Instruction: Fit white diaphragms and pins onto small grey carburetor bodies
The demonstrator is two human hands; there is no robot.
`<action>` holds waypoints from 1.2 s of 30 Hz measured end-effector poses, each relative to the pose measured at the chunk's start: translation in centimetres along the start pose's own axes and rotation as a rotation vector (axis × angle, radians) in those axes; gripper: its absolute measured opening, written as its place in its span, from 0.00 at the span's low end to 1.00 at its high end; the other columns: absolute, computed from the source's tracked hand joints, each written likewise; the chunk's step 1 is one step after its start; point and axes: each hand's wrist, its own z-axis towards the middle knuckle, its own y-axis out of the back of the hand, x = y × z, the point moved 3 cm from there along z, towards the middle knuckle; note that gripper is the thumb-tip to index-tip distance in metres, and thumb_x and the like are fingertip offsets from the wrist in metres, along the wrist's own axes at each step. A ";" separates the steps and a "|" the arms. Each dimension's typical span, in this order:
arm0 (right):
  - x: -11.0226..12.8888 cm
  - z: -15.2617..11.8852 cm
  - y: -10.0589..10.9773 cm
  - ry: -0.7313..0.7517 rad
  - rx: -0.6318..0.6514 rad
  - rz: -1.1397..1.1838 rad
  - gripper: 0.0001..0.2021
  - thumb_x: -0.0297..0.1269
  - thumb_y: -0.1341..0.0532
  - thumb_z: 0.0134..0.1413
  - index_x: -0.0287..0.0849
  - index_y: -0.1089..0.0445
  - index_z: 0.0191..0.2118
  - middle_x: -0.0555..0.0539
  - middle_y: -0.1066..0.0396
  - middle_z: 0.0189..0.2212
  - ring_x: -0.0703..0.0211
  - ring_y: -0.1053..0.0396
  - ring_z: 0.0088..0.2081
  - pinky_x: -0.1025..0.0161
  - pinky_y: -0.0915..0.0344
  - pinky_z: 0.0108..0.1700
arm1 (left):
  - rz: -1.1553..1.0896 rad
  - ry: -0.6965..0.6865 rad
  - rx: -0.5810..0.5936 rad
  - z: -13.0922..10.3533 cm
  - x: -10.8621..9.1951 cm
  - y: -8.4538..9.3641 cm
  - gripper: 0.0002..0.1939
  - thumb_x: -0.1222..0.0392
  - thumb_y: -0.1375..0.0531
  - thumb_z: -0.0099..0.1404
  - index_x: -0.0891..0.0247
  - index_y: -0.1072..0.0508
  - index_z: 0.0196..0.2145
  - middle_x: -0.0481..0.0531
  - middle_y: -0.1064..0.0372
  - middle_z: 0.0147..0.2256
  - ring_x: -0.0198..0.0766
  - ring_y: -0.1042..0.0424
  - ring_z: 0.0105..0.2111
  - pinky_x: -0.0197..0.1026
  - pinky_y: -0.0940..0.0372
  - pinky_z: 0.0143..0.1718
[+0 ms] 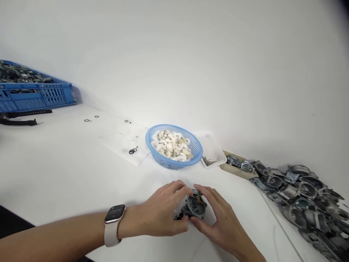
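Near the table's front edge (54, 182), left hand (160, 214) and right hand (220, 222) grasp a metal carburetor body (195, 206), bare tabletop around.

on the white table (54, 174), the round blue plastic basket (173, 147) of white curved plastic pieces (171, 145) sits behind the small grey metal carburetor body (195, 206), which lies between the left hand (163, 211) and right hand (220, 222). a heap of grey metal castings (302, 200) lies right; the blue slatted plastic crate (35, 92) far left.

a plain white wall (191, 54) rises behind a white table (62, 174) under bright, even light.
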 end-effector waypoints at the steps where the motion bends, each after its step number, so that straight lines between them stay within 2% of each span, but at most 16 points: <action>1: -0.1 0.0 0.1 -0.004 -0.002 -0.015 0.35 0.43 0.33 0.58 0.52 0.46 0.68 0.43 0.28 0.55 0.47 0.27 0.54 0.51 0.24 0.51 | 0.009 0.007 0.003 0.0 -0.1 0.0 0.30 0.62 0.35 0.57 0.52 0.38 0.55 0.50 0.34 0.47 0.44 0.31 0.43 0.47 0.30 0.43; 3: -0.4 0.0 0.3 -0.012 -0.013 -0.036 0.34 0.48 0.34 0.60 0.51 0.46 0.68 0.43 0.26 0.51 0.47 0.25 0.49 0.51 0.23 0.47 | 0.019 0.016 0.005 -0.1 -0.3 0.1 0.29 0.60 0.35 0.57 0.52 0.38 0.54 0.49 0.33 0.44 0.43 0.31 0.41 0.47 0.31 0.42; 6: -0.8 -0.2 0.8 -0.003 -0.066 -0.041 0.29 0.49 0.40 0.66 0.49 0.44 0.68 0.45 0.25 0.41 0.50 0.25 0.42 0.54 0.24 0.40 | 0.017 0.023 0.015 -0.1 -0.5 0.0 0.29 0.56 0.32 0.57 0.52 0.37 0.54 0.48 0.32 0.44 0.43 0.31 0.41 0.47 0.31 0.44; 11: -2.2 -0.4 1.9 -0.054 -0.288 -0.025 0.17 0.44 0.46 0.72 0.50 0.34 0.60 0.44 0.27 0.46 0.50 0.29 0.48 0.54 0.28 0.46 | 0.109 0.011 0.068 0.2 -0.1 -1.0 0.41 0.44 0.28 0.53 0.53 0.39 0.59 0.53 0.33 0.49 0.49 0.30 0.44 0.53 0.31 0.48; 13: -2.8 0.1 2.3 -0.088 -0.348 -0.015 0.13 0.43 0.46 0.72 0.51 0.31 0.56 0.45 0.27 0.46 0.51 0.29 0.48 0.55 0.29 0.46 | 0.143 -0.013 0.078 0.4 -0.1 -1.4 0.41 0.41 0.28 0.54 0.53 0.39 0.60 0.54 0.33 0.51 0.50 0.30 0.46 0.53 0.31 0.50; 15: -3.0 1.5 2.7 -0.092 -0.356 -0.028 0.10 0.43 0.44 0.71 0.51 0.29 0.51 0.46 0.26 0.45 0.51 0.29 0.48 0.55 0.30 0.47 | 0.169 -0.037 0.077 0.6 -0.1 -1.5 0.39 0.42 0.30 0.57 0.53 0.38 0.60 0.54 0.33 0.51 0.50 0.30 0.46 0.52 0.31 0.50; 17: -3.0 3.7 3.0 -0.081 -0.296 -0.072 0.09 0.45 0.42 0.69 0.49 0.29 0.49 0.45 0.26 0.45 0.49 0.29 0.48 0.53 0.31 0.49 | 0.198 -0.059 0.073 0.7 -0.2 -1.4 0.35 0.43 0.31 0.59 0.54 0.38 0.59 0.54 0.32 0.50 0.49 0.29 0.46 0.51 0.31 0.50; 21: -3.2 10.0 3.2 -0.076 -0.087 -0.128 0.10 0.44 0.43 0.68 0.48 0.28 0.46 0.45 0.25 0.45 0.47 0.30 0.50 0.49 0.33 0.52 | 0.263 -0.079 0.076 0.9 -0.2 -1.2 0.31 0.46 0.34 0.61 0.56 0.37 0.57 0.53 0.31 0.46 0.48 0.29 0.44 0.50 0.31 0.48; 24: -4.3 14.5 2.7 -0.120 0.027 -0.142 0.11 0.41 0.45 0.66 0.47 0.26 0.46 0.45 0.25 0.46 0.46 0.31 0.52 0.49 0.33 0.53 | 0.268 -0.086 0.093 1.0 0.1 -1.2 0.31 0.45 0.35 0.62 0.56 0.38 0.59 0.53 0.30 0.45 0.48 0.28 0.42 0.49 0.31 0.46; 27: -5.6 17.8 1.8 -0.161 0.142 -0.151 0.10 0.40 0.40 0.58 0.46 0.23 0.41 0.44 0.26 0.45 0.45 0.30 0.50 0.51 0.32 0.51 | 0.253 -0.102 0.103 1.0 0.3 -1.2 0.33 0.43 0.35 0.63 0.55 0.39 0.60 0.52 0.30 0.45 0.48 0.28 0.42 0.48 0.32 0.45; 31: -6.2 19.9 1.4 -0.178 0.284 -0.129 0.06 0.37 0.38 0.52 0.46 0.22 0.30 0.43 0.25 0.38 0.46 0.27 0.42 0.53 0.30 0.44 | 0.281 -0.132 0.104 0.9 0.3 -0.9 0.30 0.42 0.38 0.67 0.56 0.39 0.60 0.53 0.29 0.44 0.48 0.27 0.40 0.47 0.34 0.41; 36: -5.9 20.3 1.2 -0.191 0.380 -0.103 0.05 0.34 0.36 0.48 0.46 0.23 0.26 0.44 0.25 0.37 0.47 0.27 0.40 0.55 0.31 0.41 | 0.325 -0.179 0.092 0.8 0.3 -0.9 0.28 0.44 0.40 0.68 0.58 0.39 0.60 0.54 0.29 0.42 0.48 0.28 0.39 0.46 0.36 0.38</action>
